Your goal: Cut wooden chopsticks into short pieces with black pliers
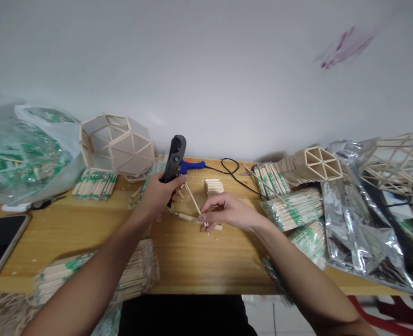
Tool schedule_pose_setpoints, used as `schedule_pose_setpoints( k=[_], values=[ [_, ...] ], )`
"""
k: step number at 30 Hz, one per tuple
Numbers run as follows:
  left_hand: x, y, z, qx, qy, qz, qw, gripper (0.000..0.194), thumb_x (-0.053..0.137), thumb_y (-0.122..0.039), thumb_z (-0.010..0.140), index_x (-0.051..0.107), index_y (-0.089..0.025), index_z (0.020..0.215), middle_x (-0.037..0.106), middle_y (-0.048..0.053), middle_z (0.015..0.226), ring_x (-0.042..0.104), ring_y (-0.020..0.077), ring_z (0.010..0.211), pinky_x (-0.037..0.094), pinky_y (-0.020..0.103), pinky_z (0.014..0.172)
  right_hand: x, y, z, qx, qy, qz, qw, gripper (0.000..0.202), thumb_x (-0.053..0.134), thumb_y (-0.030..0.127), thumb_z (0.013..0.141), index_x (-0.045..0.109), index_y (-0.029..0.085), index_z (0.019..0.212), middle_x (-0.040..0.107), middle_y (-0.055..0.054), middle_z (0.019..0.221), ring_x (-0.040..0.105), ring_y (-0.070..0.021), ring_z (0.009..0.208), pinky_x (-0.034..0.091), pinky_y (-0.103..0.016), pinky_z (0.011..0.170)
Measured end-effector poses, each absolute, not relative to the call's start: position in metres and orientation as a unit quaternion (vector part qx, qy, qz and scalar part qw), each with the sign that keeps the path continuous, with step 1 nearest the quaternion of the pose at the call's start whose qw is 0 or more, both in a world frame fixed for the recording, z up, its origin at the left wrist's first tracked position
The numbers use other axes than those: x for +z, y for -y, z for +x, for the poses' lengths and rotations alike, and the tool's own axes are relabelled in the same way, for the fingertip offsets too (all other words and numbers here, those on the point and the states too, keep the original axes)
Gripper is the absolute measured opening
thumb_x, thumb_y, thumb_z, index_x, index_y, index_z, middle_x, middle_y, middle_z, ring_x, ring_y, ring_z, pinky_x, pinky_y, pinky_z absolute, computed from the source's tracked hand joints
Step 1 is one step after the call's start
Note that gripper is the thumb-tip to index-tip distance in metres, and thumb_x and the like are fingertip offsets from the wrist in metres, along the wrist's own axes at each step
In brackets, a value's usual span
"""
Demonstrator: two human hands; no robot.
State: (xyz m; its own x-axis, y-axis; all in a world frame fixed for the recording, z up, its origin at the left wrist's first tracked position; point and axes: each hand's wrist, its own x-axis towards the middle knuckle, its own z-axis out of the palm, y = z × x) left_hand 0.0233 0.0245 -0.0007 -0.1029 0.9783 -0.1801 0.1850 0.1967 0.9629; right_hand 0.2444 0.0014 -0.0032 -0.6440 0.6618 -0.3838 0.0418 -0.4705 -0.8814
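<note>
My left hand (162, 192) is closed around a black hand tool (175, 156) with a broad rounded end pointing up; its lower end is mostly hidden by the hand. A thin wooden stick (192, 197) is pinched between the fingertips of my right hand (225, 211), slanting up toward the tool. Beneath that hand, another wooden stick (185, 217) lies on the wooden table (206, 266), among small cut bits. Just behind both hands sits a small stack of short stick pieces (214, 186). Beside the tool rests a blue corded tool (194, 165), resembling a glue gun.
Wrapped stick bundles (293, 210) lie right, with others (94, 184) left and near the front edge. Stick-built frames stand left (117, 144) and right (321, 163). A black cord (234, 172) loops behind. A phone (3, 247) and a bulging plastic bag (24, 154) occupy the left.
</note>
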Motion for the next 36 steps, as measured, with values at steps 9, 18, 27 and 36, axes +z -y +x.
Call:
schedule_pose_setpoints(
  k=[9,18,27,36],
  values=[
    [0.008,-0.029,0.019,0.533,-0.588,0.419,0.441,0.026,0.067,-0.042,0.078,0.05,-0.025,0.069,0.049,-0.002,0.057,0.045,0.0129,0.046,0.042,0.03,0.046,0.003,-0.024,0.269,0.651,0.434,-0.423,0.457,0.027,0.097,0.025,0.063,0.08,0.02,0.083,0.08,-0.007,0.111,0.075,-0.0214,0.109,0.058,-0.037,0.103],
    [0.004,-0.028,0.02,0.528,-0.582,0.411,0.462,0.029,0.073,-0.041,0.077,0.052,-0.024,0.066,0.051,-0.003,0.057,0.046,0.0119,0.046,0.04,0.029,0.045,-0.01,-0.03,0.272,0.559,0.499,-0.448,0.487,0.036,0.09,0.038,0.074,0.078,0.023,0.105,0.076,-0.004,0.095,0.075,-0.0215,0.089,0.063,-0.04,0.087],
    [-0.002,-0.028,0.018,0.529,-0.567,0.439,0.454,0.031,0.073,-0.043,0.081,0.053,-0.024,0.067,0.051,-0.003,0.054,0.047,0.0117,0.046,0.039,0.028,0.045,-0.019,-0.033,0.276,0.276,0.718,-0.512,0.383,0.009,0.072,0.03,0.091,0.076,0.022,0.09,0.077,-0.008,0.091,0.069,-0.0248,0.086,0.052,-0.04,0.086],
    [-0.002,-0.026,0.02,0.514,-0.579,0.456,0.44,0.031,0.072,-0.043,0.082,0.054,-0.024,0.065,0.052,-0.002,0.053,0.047,0.0127,0.047,0.04,0.029,0.046,-0.03,-0.035,0.271,0.195,0.792,-0.489,0.308,0.008,0.066,0.017,0.093,0.073,0.02,0.089,0.078,-0.009,0.094,0.068,-0.0256,0.093,0.048,-0.038,0.087]
  ],
)
